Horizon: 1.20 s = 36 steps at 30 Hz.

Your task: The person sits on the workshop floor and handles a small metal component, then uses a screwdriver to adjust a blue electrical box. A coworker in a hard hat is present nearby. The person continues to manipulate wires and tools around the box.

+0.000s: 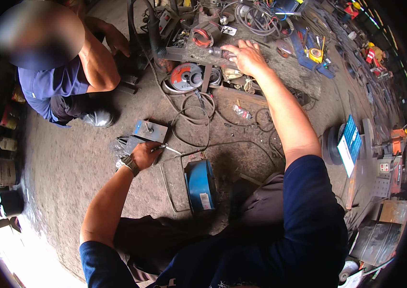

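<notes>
Over the workbench on the far side, my right hand (249, 56) has its fingers curled over a dark cylindrical metal piece (217, 52) with a ridged end, like a drill chuck. Its exact kind is partly hidden by the hand. Low on the left, my left hand (146, 154) is closed, and a slim silver piece (171, 150) sticks out past its fingertips. Just beyond that hand sits a small metal box (158, 131) with a blue side and a knob-like part on top. Clear plastic wrapping (123, 145) lies beside it.
A worn wooden bench (294, 72) carries coiled cables (256, 21), a blue tool tray (304, 53) and a yellow tape measure (315, 55). Cutting discs (186, 77) rest beneath. A blue cylindrical container (199, 186) stands near my legs. Another person (59, 79) crouches at left. Cable loops (191, 115) cover the floor.
</notes>
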Available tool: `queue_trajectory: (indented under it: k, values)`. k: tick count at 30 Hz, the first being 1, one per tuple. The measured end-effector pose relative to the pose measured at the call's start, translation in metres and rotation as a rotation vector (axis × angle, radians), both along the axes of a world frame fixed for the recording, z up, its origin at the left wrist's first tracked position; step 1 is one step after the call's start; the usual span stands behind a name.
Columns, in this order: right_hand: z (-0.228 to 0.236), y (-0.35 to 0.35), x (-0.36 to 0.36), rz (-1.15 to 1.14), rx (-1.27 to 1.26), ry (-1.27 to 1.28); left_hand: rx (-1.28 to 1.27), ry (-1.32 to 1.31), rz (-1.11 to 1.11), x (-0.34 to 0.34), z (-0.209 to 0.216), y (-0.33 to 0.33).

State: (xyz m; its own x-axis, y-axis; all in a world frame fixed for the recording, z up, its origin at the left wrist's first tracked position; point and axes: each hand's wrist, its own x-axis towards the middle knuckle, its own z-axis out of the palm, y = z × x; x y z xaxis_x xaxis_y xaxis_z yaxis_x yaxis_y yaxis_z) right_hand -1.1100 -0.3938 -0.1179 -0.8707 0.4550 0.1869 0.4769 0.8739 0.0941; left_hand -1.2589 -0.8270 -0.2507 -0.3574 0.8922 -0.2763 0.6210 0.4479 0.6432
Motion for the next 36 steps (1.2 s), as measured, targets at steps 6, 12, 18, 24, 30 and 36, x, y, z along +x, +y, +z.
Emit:
queue_trajectory:
  k: [6,12,18,24,30,36]
  values:
    - [-0.009,0.008,0.007,0.036,0.011,0.012,-0.010,-0.037,0.024,0.003,0.006,0.002]
    - [-0.008,0.011,0.003,0.052,-0.030,0.033,0.011,-0.017,0.015,0.000,0.000,-0.001]
    - [-0.012,0.010,0.000,-0.019,0.067,0.097,0.027,-0.025,0.005,-0.001,-0.008,-0.002]
    - [0.003,0.002,0.002,-0.001,-0.018,-0.064,0.028,-0.046,0.014,-0.004,-0.012,-0.005]
    - [-0.001,0.007,-0.004,-0.048,-0.080,-0.024,0.005,-0.040,0.017,-0.003,-0.012,-0.005]
    - [0.004,-0.003,-0.009,-0.137,-0.061,-0.111,0.002,0.006,0.013,-0.002,-0.012,-0.010]
